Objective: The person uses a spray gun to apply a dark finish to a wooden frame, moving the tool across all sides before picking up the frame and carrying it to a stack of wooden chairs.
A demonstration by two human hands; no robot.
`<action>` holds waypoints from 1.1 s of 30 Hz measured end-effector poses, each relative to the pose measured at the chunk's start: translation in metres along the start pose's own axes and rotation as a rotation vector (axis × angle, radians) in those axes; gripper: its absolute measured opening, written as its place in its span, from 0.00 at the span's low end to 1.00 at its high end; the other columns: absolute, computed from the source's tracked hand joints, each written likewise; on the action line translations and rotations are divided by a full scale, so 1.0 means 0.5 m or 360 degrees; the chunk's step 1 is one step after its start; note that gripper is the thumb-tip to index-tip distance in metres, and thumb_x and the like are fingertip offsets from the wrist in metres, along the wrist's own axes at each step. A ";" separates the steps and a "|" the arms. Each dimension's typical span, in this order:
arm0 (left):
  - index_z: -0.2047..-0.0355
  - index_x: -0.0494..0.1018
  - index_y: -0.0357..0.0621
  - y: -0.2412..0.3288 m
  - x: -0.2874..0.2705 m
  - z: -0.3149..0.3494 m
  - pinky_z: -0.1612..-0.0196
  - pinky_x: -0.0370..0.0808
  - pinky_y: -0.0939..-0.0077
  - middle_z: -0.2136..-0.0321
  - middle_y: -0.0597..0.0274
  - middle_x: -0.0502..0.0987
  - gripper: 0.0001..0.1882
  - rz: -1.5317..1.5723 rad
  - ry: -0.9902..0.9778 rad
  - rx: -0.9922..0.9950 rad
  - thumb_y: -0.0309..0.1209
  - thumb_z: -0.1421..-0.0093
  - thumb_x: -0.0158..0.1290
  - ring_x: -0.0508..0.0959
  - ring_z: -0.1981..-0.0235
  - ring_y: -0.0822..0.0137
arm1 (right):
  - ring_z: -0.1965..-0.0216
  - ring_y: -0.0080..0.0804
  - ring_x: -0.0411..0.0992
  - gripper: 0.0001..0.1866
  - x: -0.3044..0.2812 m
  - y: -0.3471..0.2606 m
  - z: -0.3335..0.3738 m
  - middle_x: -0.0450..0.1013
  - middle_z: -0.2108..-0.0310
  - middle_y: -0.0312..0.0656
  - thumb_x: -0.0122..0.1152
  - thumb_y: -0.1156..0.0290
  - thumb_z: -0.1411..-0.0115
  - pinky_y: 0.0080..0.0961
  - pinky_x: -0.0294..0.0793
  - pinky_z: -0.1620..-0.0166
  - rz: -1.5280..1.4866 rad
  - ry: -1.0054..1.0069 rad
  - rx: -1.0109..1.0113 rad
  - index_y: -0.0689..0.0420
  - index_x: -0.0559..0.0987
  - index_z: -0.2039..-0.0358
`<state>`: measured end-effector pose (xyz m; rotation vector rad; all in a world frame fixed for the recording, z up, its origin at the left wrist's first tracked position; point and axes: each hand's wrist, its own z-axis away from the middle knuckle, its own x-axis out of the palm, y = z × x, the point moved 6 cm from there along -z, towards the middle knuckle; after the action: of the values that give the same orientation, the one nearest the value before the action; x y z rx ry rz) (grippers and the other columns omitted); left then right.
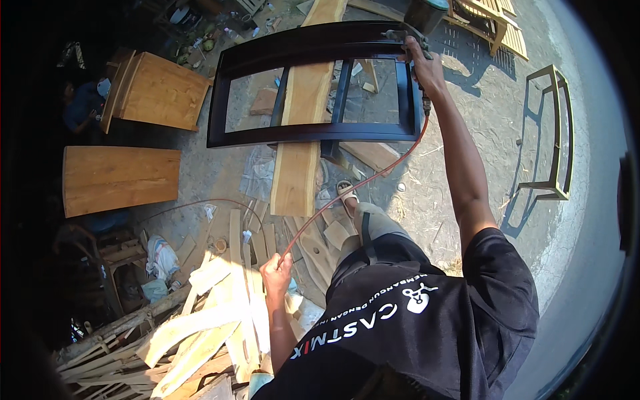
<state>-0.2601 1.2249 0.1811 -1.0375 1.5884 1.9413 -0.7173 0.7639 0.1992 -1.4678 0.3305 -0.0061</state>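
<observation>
Room in front of frame (313, 133) (red hose (348, 185) across)

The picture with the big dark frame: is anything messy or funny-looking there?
Yes, the wood offcuts near the left hand look messy: they lie in a jumbled heap, pointing different ways. The dark frame shows no damage I can see.

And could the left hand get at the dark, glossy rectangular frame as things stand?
Probably not without moving: the left hand is closed on a thin red hose and sits well short of the frame. It would likely need to let go and reach forward.
</observation>
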 end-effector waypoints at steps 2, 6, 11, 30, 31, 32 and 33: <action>0.80 0.64 0.37 0.024 0.034 0.069 0.77 0.66 0.64 0.86 0.54 0.65 0.23 -0.0021 -0.0009 -0.0181 0.38 0.34 0.59 0.67 0.85 0.64 | 0.85 0.21 0.66 0.38 -0.061 0.007 0.042 0.81 0.73 0.40 0.55 0.33 0.35 0.23 0.65 0.79 -0.0144 0.0096 -0.0066 0.62 0.84 0.58; 0.77 0.68 0.36 0.056 0.159 0.203 0.76 0.67 0.61 0.84 0.49 0.69 0.23 0.0039 -0.0097 -0.0408 0.41 0.33 0.58 0.68 0.84 0.55 | 0.86 0.17 0.63 0.33 -0.233 0.061 0.130 0.82 0.71 0.40 0.52 0.39 0.30 0.20 0.60 0.82 -0.0108 0.0136 0.0022 0.61 0.83 0.54; 0.72 0.70 0.34 0.137 0.318 0.301 0.71 0.70 0.59 0.80 0.44 0.71 0.21 0.0044 -0.0302 -0.0591 0.41 0.31 0.56 0.72 0.79 0.51 | 0.87 0.15 0.61 0.29 -0.398 0.167 0.209 0.80 0.73 0.39 0.50 0.45 0.27 0.21 0.57 0.83 0.0005 -0.0070 0.0029 0.61 0.83 0.54; 0.64 0.76 0.35 0.453 0.667 0.213 0.61 0.73 0.57 0.72 0.42 0.78 0.18 -0.0584 -0.0570 -0.0531 0.41 0.30 0.54 0.79 0.67 0.48 | 0.74 0.34 0.76 0.30 -0.543 0.366 -0.060 0.78 0.79 0.45 0.60 0.43 0.34 0.38 0.74 0.66 0.0285 -0.1236 0.0151 0.63 0.84 0.67; 0.64 0.76 0.35 0.461 0.655 0.216 0.60 0.73 0.57 0.71 0.42 0.78 0.18 -0.0546 -0.0511 -0.0533 0.41 0.30 0.54 0.79 0.66 0.46 | 0.74 0.32 0.74 0.32 -0.535 0.350 -0.088 0.76 0.80 0.42 0.59 0.40 0.35 0.35 0.72 0.67 0.0204 -0.1152 0.0133 0.62 0.83 0.70; 0.64 0.76 0.35 0.469 0.648 0.210 0.59 0.73 0.56 0.71 0.41 0.78 0.19 -0.0503 -0.0451 -0.0523 0.42 0.29 0.54 0.79 0.65 0.45 | 0.75 0.30 0.72 0.33 -0.528 0.339 -0.122 0.74 0.81 0.39 0.59 0.37 0.36 0.32 0.69 0.69 0.0128 -0.1056 0.0110 0.61 0.83 0.72; 0.65 0.75 0.34 0.476 0.643 0.209 0.60 0.72 0.56 0.71 0.42 0.77 0.19 -0.0489 -0.0422 -0.0535 0.41 0.30 0.54 0.78 0.66 0.44 | 0.75 0.29 0.72 0.33 -0.517 0.336 -0.154 0.75 0.80 0.39 0.59 0.37 0.36 0.31 0.69 0.69 0.0071 -0.0970 0.0120 0.60 0.84 0.71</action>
<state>-0.6643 1.2220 0.0946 -1.0261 0.9223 2.0635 -1.0141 0.7603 0.0862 -1.3162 -0.1333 0.4514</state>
